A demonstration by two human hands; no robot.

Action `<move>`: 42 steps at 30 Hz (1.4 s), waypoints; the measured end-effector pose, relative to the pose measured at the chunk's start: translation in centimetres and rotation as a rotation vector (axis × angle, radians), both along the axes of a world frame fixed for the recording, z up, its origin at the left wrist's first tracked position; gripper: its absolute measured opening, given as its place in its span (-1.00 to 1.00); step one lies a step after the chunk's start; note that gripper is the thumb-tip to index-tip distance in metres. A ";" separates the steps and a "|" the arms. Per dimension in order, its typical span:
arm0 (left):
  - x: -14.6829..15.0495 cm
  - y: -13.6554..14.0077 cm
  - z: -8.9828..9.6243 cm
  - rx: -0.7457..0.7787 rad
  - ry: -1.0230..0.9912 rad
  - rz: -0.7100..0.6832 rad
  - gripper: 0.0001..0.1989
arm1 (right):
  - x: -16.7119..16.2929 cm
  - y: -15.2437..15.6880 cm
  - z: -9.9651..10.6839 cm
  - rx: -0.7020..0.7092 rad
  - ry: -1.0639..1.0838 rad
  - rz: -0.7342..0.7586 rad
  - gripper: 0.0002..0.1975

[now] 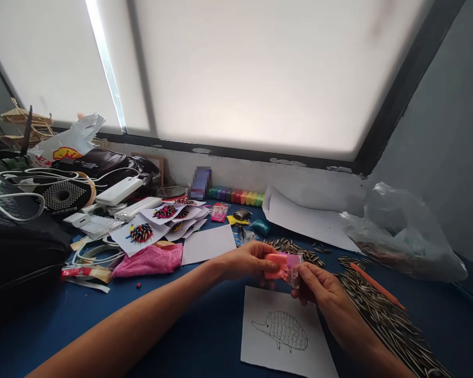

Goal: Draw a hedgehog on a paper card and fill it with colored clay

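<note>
Above the table, both hands meet at a small packet of orange-pink modelling clay point(275, 266). My left hand point(249, 257) is closed on the orange clay end. With fingertips pinched, my right hand point(319, 285) grips the clear wrapper point(294, 277), which shows a purple patch along its top. Under the hands lies a white sheet with a hedgehog drawing point(287, 331) in dark outline, its snout pointing left. Striped sunflower seeds point(386, 315) spread in a long heap right of the sheet, and more seeds point(291, 249) lie just behind the hands.
An orange stick-like tool point(378, 286) rests on the seeds. Colourful clay packets point(236, 196) line the wall. At left are finished hedgehog pictures point(141, 232), a pink cloth point(152, 260), cables and a black bag point(19, 252). A plastic bag point(413, 241) stands right.
</note>
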State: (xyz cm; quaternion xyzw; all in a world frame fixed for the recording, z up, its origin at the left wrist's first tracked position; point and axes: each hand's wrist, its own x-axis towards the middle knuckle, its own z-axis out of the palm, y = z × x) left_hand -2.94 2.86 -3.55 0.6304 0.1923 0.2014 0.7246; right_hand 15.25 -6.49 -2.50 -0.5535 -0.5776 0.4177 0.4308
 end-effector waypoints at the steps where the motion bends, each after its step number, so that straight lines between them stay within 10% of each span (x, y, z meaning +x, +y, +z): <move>1: 0.0 -0.1 0.0 -0.001 0.008 0.010 -0.54 | 0.0 0.1 0.0 -0.002 -0.006 0.012 -0.57; 21: -0.9 -3.3 -1.2 -0.106 -0.036 0.303 -0.53 | -0.8 -0.7 -0.3 0.182 -0.139 -0.028 -0.76; 42: -0.5 -4.3 -0.1 -0.147 0.017 0.272 -0.44 | -0.7 -0.9 -0.4 0.472 -0.398 0.008 -0.82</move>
